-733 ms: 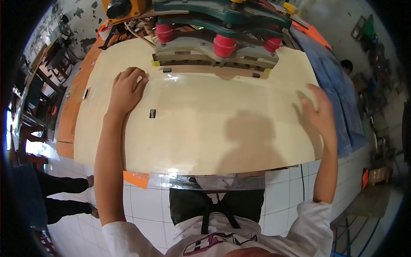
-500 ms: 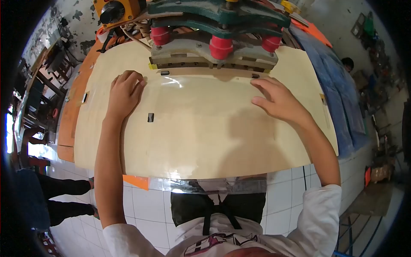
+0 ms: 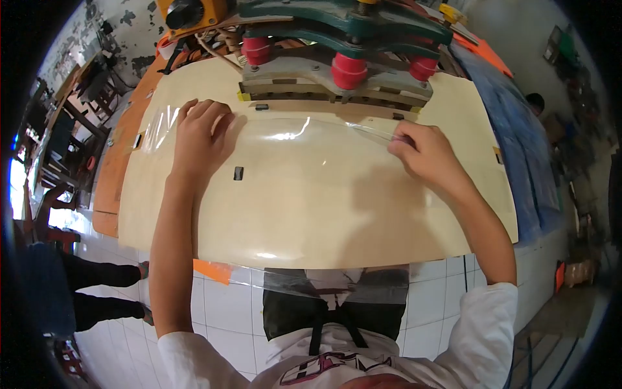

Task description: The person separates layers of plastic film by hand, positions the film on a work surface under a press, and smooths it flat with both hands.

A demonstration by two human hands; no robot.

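Note:
A clear plastic sheet (image 3: 291, 146) lies over the cream board (image 3: 311, 227) in front of a press with red knobs (image 3: 350, 70). My right hand (image 3: 421, 144) pinches the sheet's far right edge and lifts it a little, so the edge is taut and shiny. At the upper left of the board, my left hand (image 3: 204, 129) is curled over the plastic, fingertips down; whether it grips anything is hidden. A small black piece (image 3: 238, 173) sits right of my left wrist. Two more dark pieces (image 3: 262, 107) are near the press's front edge.
Blue plastic sheeting (image 3: 518, 149) hangs along the right side. An orange-yellow device (image 3: 210, 11) stands at the back left. Another person's legs (image 3: 103, 292) show at the lower left. Part of a person's head (image 3: 535, 101) appears at the far right.
My right hand has come in from the board's right side and closed on the sheet's edge, which is now raised. At the left, the plastic shows new wrinkles. The view has shifted slightly.

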